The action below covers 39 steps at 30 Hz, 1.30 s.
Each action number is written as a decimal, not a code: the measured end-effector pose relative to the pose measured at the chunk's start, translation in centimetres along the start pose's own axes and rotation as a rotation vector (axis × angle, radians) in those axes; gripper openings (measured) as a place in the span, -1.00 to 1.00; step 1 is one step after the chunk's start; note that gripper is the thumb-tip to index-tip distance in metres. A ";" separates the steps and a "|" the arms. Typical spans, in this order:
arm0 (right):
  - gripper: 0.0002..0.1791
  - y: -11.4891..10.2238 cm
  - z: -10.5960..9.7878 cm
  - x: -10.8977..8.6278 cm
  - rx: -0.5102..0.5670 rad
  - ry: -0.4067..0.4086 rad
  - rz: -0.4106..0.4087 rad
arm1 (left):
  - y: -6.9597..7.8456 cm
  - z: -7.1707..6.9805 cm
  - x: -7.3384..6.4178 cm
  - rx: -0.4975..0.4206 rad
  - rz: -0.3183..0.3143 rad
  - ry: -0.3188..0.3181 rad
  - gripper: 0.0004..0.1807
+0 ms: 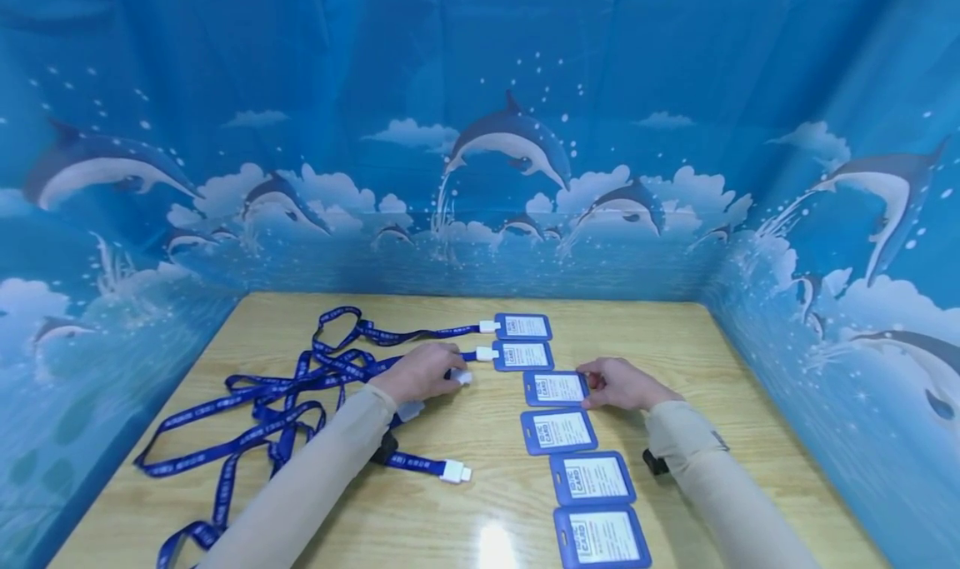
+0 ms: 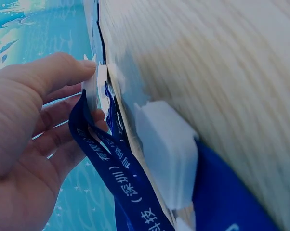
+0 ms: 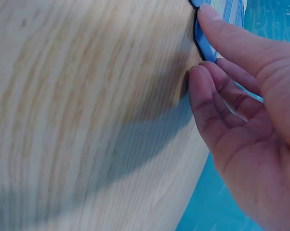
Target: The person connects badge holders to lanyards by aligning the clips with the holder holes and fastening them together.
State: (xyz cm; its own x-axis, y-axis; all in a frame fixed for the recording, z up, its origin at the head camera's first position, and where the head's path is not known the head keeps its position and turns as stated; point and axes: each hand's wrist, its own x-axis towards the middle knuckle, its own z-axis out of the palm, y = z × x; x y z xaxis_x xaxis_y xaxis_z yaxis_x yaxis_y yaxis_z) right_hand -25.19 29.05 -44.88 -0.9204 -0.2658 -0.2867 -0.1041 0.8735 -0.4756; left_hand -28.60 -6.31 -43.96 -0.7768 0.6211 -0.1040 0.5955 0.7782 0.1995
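My left hand (image 1: 426, 371) pinches the white plastic clip (image 1: 462, 377) of a blue lanyard between thumb and fingers, just above the table. In the left wrist view the lanyard strap (image 2: 121, 178) trails from that clip. Over on the right, my right hand (image 1: 622, 386) holds the right edge of a blue card holder (image 1: 557, 388), third from the back in a column. Thumb and fingertips meet at its edge (image 3: 205, 43) in the right wrist view. Two holders behind it, the far one (image 1: 523, 326) and the near one (image 1: 522, 355), have lanyard clips at their left ends.
Three more card holders, including a tilted one (image 1: 592, 477), lie nearer on the wooden table (image 1: 487, 436). Tangled blue lanyards (image 1: 277, 423) spread over the left side. A loose clip (image 1: 455, 471) lies near the middle. A blue dolphin-printed curtain (image 1: 480, 244) encloses the table's back and sides.
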 end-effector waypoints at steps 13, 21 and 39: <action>-0.25 -0.4 0.2 0.2 -0.040 0.025 -0.002 | 0.2 0.5 0.2 -0.010 0.037 0.013 -0.64; -0.26 -0.5 0.4 0.4 -0.068 0.045 0.008 | 0.6 0.7 0.4 -0.035 0.044 0.001 -0.66; -0.30 -1.6 1.0 0.9 -0.092 0.061 -0.026 | 0.9 1.2 0.7 -0.006 0.039 -0.005 -0.65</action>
State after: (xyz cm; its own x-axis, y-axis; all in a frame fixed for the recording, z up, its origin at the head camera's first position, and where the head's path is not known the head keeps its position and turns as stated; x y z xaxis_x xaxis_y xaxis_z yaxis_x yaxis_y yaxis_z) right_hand -25.51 27.02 -45.21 -0.9379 -0.2658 -0.2230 -0.1595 0.9012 -0.4030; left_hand -28.41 -5.05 -45.03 -0.7517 0.6518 -0.1006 0.6245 0.7525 0.2090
